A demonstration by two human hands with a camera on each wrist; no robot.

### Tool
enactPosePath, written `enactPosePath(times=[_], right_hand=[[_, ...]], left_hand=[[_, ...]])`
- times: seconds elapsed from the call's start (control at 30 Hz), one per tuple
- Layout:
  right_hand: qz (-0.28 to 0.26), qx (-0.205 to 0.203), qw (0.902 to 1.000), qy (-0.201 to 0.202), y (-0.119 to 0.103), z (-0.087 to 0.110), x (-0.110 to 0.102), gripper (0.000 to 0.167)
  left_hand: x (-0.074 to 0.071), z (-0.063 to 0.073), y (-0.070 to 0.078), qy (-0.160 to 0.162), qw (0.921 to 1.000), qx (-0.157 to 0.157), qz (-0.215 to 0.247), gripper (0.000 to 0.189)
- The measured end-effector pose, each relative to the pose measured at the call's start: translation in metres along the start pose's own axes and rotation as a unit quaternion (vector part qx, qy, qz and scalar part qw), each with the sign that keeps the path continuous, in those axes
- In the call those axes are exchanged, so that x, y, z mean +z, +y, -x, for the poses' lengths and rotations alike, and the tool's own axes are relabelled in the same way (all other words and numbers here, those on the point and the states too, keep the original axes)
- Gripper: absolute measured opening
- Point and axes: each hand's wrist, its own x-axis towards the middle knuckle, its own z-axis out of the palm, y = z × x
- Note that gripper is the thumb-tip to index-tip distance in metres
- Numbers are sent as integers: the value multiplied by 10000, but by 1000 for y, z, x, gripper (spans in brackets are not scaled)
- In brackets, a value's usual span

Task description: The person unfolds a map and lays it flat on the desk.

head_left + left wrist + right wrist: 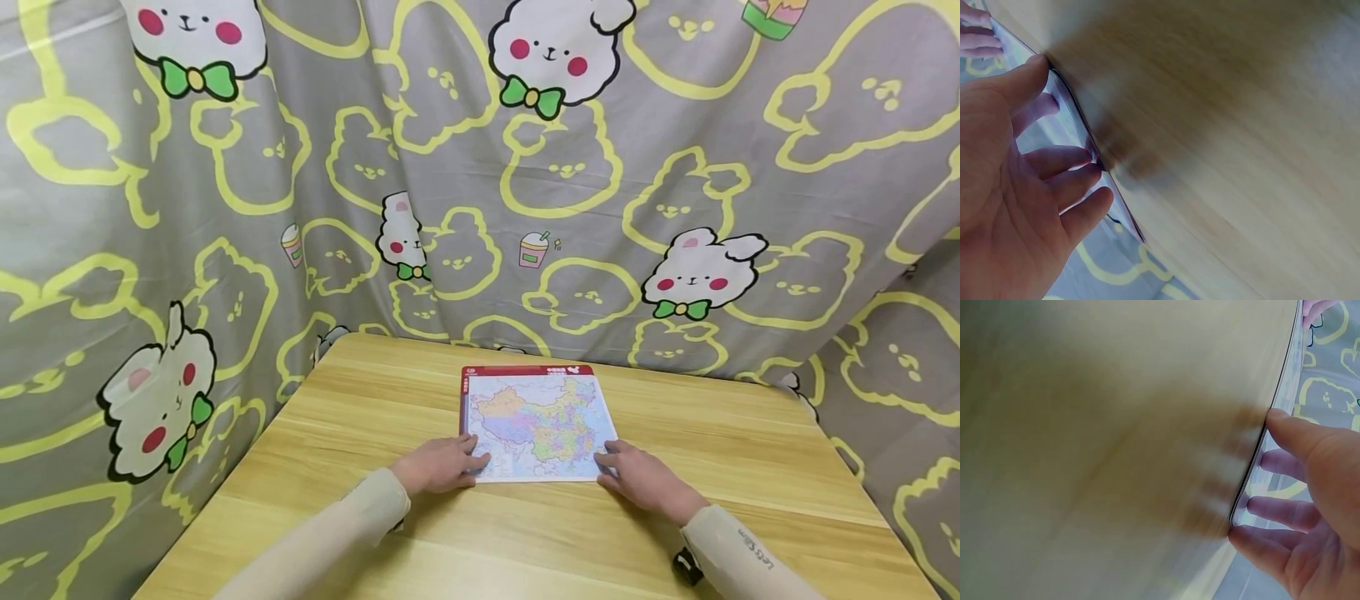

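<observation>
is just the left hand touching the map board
No, the head view shows the left hand and the right hand both touching the map board, one at each side.

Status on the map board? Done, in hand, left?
Looks done: the map board is on the table, map side up. In hand: the left hand and right hand touch it around its near corners. Left: perhaps final positioning and letting go, since both hands are on it; anything further doesn't show.

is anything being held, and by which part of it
A flat, rectangular, red-edged map board: the left hand and right hand hold it by its near corners.
</observation>
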Motion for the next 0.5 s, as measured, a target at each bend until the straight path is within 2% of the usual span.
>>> enactPosePath(times=[0.2,0.5], right_hand=[[18,-5,10000,-8,4,-1,-1,35],[-7,15,10000,-90,10,-2,0,36]], left_hand=[[0,-1,3,-22,9999,5,108,48],[-1,-2,7,-73,9998,199,-16,49]])
